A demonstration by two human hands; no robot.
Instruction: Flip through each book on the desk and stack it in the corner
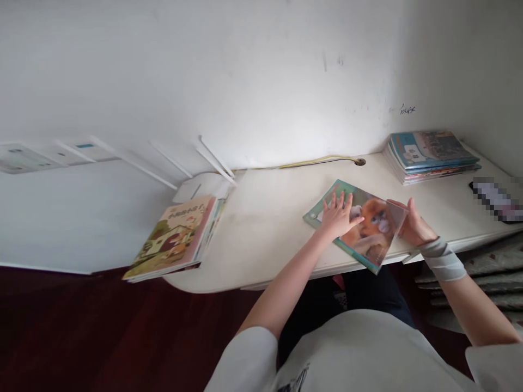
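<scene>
A book (373, 228) with an orange, furry animal on its cover and a green edge lies at an angle at the front of the white desk, one corner jutting past the desk edge. My left hand (338, 216) rests flat on the left part of its cover, fingers spread. At the book's right edge is my right hand (414, 224), thumb raised and apart from the fingers. Some of its fingertips are hidden behind the book's corner, so I cannot tell whether they grip it. A grey-white band wraps the right wrist.
On the desk's (269, 228) left end lies a stack of picture books (175, 234), overhanging the edge. A white router (204, 186) with upright antennas stands behind it. At back right are stacked books (429, 152) and a phone (496, 200). A yellow cable (314, 161) runs along the wall.
</scene>
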